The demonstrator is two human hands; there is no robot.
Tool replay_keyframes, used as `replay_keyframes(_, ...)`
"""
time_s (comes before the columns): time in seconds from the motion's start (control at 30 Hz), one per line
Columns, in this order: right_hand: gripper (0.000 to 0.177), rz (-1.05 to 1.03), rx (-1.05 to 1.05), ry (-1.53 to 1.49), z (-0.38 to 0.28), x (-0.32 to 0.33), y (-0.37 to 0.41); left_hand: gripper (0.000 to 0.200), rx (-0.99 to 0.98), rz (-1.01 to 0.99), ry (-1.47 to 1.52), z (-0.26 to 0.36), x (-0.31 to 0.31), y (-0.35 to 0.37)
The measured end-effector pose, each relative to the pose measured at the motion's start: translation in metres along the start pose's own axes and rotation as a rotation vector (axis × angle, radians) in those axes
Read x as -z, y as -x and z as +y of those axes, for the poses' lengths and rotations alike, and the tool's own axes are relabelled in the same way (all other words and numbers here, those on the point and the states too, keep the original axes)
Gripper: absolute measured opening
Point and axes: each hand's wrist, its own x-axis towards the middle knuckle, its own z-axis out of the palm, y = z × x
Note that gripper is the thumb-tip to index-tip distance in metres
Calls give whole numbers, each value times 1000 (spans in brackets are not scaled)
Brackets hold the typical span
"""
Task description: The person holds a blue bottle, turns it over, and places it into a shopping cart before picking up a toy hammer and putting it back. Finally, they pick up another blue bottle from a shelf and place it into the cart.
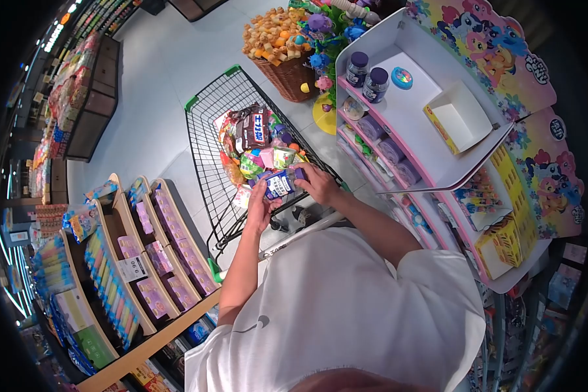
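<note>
Both of my hands are closed around a purple jar (279,185) with a printed label, tipped on its side above the shopping cart (204,116). My left hand (261,207) grips its left end from below. At the other end, by the dark purple lid, are the fingers of my right hand (317,183). Beneath the jar, the cart holds a heap of packaged sweets, including a brown bag (251,129) with blue-and-white lettering and a green packet (250,164). Part of the heap is hidden behind my hands and the jar.
To the right, a display stand (426,130) carries two similar purple jars (375,85), a round blue item (402,78) and an open white box (459,117). Beyond the cart stands a wicker basket (293,77) heaped with small orange-brown items. Tiered candy shelves (134,255) flank the left.
</note>
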Motion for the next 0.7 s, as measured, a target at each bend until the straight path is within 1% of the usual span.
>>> replay_keyframes(0.1, 40, 18, -13, -6, 1, -2, -1, 43, -7, 1, -24, 3, -4, 2)
replay_keyframes(0.2, 41, -23, -109, -33, -2, -1, -1, 46, -18, 3, -3, 4, -5, 2)
replay_keyframes(0.3, 41, -30, -141, -13, -6, 0, -3, 49, -56, -5, -35, 4, -5, 3)
replay_keyframes(0.4, 41, -14, -129, -42, -5, 0, -5, 51, -92, 3, -62, 5, -7, 3)
replay_keyframes(0.5, 41, 51, -30, -14, -7, 0, -9, 53, -95, 50, -76, 7, -9, 4)
replay_keyframes(0.57, 45, -29, -154, -64, -9, 3, -9, 53, -114, 118, -133, 3, -10, 2)
replay_keyframes(0.6, 47, -68, -216, -88, -10, 4, -9, 45, -104, 139, -104, 1, -8, 1)
replay_keyframes(0.7, 46, -69, -215, -155, -6, 3, -9, 36, -86, 153, -89, -5, 3, -7)
